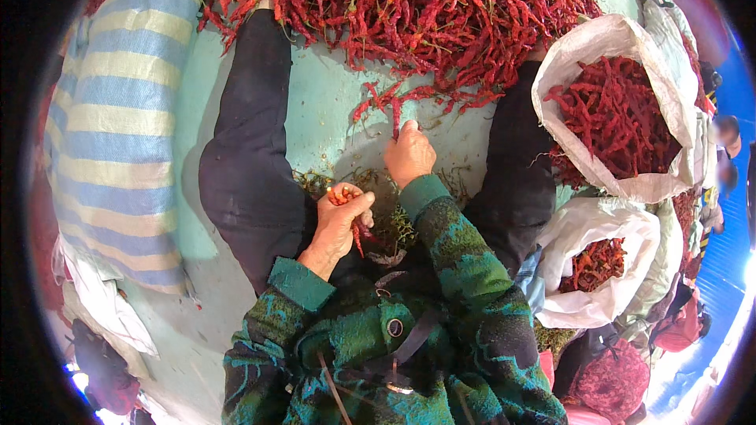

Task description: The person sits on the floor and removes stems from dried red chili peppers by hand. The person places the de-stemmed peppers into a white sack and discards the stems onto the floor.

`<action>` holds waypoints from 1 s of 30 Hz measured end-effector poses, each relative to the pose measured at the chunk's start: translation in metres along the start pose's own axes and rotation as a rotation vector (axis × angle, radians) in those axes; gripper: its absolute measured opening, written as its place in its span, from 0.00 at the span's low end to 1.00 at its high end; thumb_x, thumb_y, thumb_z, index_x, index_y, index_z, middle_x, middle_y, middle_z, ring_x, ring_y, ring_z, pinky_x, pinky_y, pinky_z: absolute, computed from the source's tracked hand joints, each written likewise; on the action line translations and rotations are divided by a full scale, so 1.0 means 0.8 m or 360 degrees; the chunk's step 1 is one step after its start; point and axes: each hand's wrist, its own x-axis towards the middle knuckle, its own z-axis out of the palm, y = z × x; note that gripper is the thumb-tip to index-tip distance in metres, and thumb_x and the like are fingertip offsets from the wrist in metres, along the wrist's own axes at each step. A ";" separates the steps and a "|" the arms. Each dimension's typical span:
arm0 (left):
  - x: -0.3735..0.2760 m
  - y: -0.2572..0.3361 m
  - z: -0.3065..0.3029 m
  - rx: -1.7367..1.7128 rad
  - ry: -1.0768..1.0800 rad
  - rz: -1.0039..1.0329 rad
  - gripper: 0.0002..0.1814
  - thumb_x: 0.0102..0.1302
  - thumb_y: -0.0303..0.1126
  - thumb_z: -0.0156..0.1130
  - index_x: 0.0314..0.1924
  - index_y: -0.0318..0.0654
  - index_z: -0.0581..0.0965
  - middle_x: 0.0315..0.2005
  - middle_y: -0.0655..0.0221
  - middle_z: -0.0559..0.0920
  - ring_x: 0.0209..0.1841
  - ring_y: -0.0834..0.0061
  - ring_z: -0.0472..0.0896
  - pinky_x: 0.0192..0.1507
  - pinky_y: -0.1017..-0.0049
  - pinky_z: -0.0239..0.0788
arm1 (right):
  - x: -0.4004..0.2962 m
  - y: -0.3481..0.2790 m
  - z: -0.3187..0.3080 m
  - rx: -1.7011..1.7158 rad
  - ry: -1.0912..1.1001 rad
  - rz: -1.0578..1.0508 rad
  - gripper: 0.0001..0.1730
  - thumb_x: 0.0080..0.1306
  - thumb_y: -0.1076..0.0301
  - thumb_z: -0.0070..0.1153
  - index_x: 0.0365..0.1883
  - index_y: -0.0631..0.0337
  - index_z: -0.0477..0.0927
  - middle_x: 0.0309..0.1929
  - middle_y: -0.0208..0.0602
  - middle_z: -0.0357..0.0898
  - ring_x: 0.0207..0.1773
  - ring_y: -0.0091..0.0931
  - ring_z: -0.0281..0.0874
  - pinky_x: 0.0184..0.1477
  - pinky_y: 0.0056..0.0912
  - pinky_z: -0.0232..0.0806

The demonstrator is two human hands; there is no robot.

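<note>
My left hand (342,221) is closed around several wrinkled red chili peppers (358,237); their pale orange ends show above the fingers and their tips hang below. Farther forward, my right hand (411,153) has its fingers closed at the lower end of one red chili pepper (396,113). That pepper lies at the near edge of a few loose chilies on the pale green floor (331,88). Green stems (403,225) are gathered between my thighs, partly hidden by my hands and sleeves.
A large heap of red chilies (413,6) spreads between my feet. On the left stands a full blue-and-cream striped sack (124,130). To the right are an open white sack of dark red chilies (546,85) and a smaller white sack of broken chilies (641,230). Other people sit nearby.
</note>
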 end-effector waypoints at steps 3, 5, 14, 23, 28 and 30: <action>0.006 -0.001 -0.002 -0.0140 0.0088 0.0089 0.07 0.57 0.25 0.61 0.32 0.36 0.71 0.21 0.68 0.75 0.19 0.77 0.74 0.23 0.75 0.69 | -0.013 0.026 -0.008 0.0419 -0.0116 -0.0245 0.11 0.51 0.68 0.55 0.29 0.66 0.72 0.26 0.51 0.77 0.30 0.46 0.75 0.32 0.46 0.66; 0.008 0.002 0.001 -0.0102 0.0125 0.0115 0.07 0.57 0.24 0.61 0.34 0.34 0.73 0.24 0.69 0.77 0.24 0.78 0.75 0.25 0.75 0.70 | -0.048 0.023 -0.032 0.0634 -0.0185 -0.0197 0.11 0.49 0.69 0.57 0.28 0.67 0.73 0.23 0.49 0.76 0.29 0.42 0.76 0.31 0.41 0.67; 0.010 -0.010 0.007 -0.0072 0.0126 0.0172 0.06 0.58 0.23 0.60 0.37 0.32 0.76 0.33 0.68 0.79 0.31 0.81 0.76 0.36 0.80 0.70 | -0.142 0.022 -0.060 0.0821 -0.0397 -0.0359 0.09 0.51 0.74 0.55 0.28 0.64 0.68 0.22 0.50 0.71 0.27 0.47 0.72 0.27 0.41 0.64; 0.006 -0.006 0.003 0.0064 -0.0035 0.0181 0.06 0.57 0.22 0.59 0.36 0.30 0.75 0.29 0.65 0.80 0.30 0.77 0.78 0.34 0.78 0.71 | -0.095 0.035 -0.079 0.1059 -0.0650 -0.0325 0.13 0.55 0.66 0.60 0.33 0.67 0.76 0.24 0.40 0.77 0.27 0.22 0.74 0.31 0.28 0.67; 0.000 -0.005 0.011 0.0098 -0.0138 0.0099 0.05 0.58 0.22 0.58 0.35 0.31 0.74 0.26 0.66 0.79 0.25 0.77 0.77 0.29 0.77 0.70 | -0.077 0.011 -0.064 0.1848 -0.0766 0.0114 0.05 0.60 0.73 0.55 0.31 0.67 0.77 0.24 0.29 0.76 0.27 0.16 0.70 0.27 0.20 0.65; 0.001 -0.004 0.012 0.0093 -0.0106 0.0118 0.05 0.58 0.22 0.58 0.35 0.31 0.74 0.26 0.66 0.79 0.25 0.77 0.77 0.29 0.77 0.70 | -0.079 0.004 -0.066 0.1937 -0.0799 0.0173 0.04 0.60 0.74 0.54 0.30 0.67 0.76 0.23 0.29 0.75 0.24 0.16 0.69 0.22 0.20 0.63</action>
